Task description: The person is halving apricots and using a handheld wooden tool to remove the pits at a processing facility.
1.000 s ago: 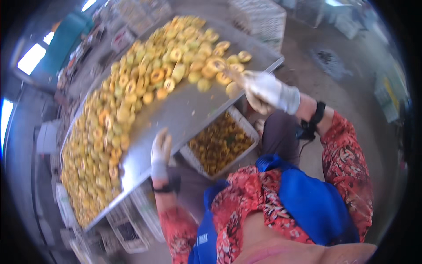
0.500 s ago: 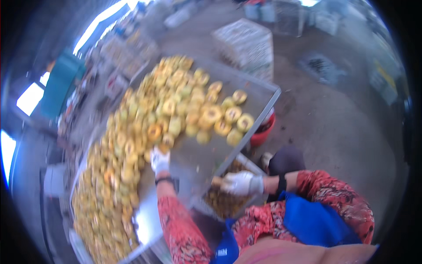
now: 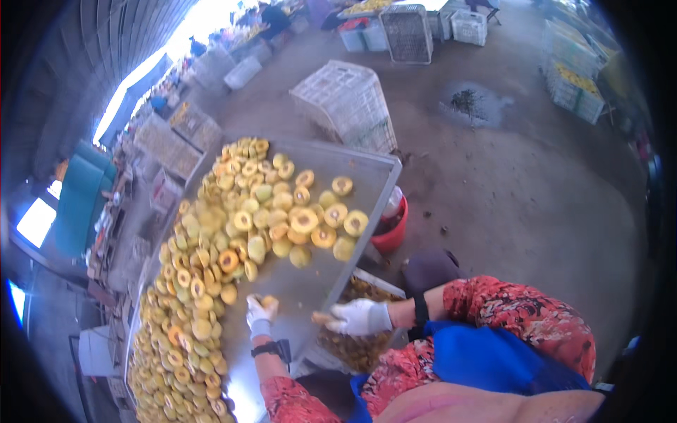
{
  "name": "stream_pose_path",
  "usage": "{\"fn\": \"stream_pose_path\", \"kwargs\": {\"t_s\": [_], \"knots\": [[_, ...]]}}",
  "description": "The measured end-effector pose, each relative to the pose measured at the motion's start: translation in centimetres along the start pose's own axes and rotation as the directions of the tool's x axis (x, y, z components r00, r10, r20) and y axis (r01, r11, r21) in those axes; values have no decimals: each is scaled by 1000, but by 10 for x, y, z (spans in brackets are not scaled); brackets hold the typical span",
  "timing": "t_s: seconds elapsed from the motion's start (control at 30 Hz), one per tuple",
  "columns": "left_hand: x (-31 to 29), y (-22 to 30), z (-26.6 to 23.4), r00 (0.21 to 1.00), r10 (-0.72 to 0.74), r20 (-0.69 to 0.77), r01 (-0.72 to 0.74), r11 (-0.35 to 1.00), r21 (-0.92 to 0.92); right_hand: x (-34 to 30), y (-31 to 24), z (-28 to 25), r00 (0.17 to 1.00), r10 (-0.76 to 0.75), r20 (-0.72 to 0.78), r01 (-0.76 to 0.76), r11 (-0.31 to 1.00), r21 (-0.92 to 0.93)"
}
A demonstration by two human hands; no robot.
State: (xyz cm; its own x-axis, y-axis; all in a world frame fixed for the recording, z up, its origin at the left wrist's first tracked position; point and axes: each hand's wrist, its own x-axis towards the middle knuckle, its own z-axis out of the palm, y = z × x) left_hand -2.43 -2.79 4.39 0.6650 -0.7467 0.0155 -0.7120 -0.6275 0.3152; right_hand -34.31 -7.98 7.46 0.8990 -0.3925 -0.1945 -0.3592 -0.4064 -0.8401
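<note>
Halved yellow stone fruit, like peaches (image 3: pixel 190 310), lie heaped along the left and far side of a metal-topped table (image 3: pixel 300 282). Some show a brown hollow or stone in the cut face. In a white glove, my left hand (image 3: pixel 257 316) is closed on a peach half (image 3: pixel 269 303) just above the bare metal. My right hand (image 3: pixel 361 317), gloved too, grips a short tool with a light brown, wood-like end (image 3: pixel 322 318) pointing left; its working part cannot be made out. Below that hand stands a crate (image 3: pixel 363 351) of brownish pieces.
A red bucket (image 3: pixel 392 229) stands by the table's right edge. Beyond it is a white slatted crate (image 3: pixel 345 102) on the floor. More crates (image 3: pixel 575 95) are at the far right, and a wet patch with dark bits (image 3: pixel 469 103) lies on the floor.
My left hand has drawn back from the heap with a peach half in it. My right hand, still gripping the tool, sits lower and farther left. The whole view has shifted.
</note>
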Motion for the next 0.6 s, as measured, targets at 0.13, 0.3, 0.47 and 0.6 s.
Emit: {"fn": "stream_pose_path", "kwargs": {"t_s": [0.13, 0.3, 0.47, 0.6], "knots": [[-41, 28, -30, 956, 188, 224, 269, -266, -926, -1, -12, -18, 995, -72, 75, 52, 970, 238], [-91, 75, -33, 934, -114, 339, 279, -357, -891, -7, -20, -32, 992, 115, 54, -127, 892, 434], [-129, 85, -27, 960, -129, 246, 173, -415, -893, -15, -46, -21, 993, 53, 107, -94, 901, 423], [-150, 96, -18, 975, -132, 177, 113, -389, -914, -18, -53, -11, 997, 53, 57, -70, 934, 350]]}}
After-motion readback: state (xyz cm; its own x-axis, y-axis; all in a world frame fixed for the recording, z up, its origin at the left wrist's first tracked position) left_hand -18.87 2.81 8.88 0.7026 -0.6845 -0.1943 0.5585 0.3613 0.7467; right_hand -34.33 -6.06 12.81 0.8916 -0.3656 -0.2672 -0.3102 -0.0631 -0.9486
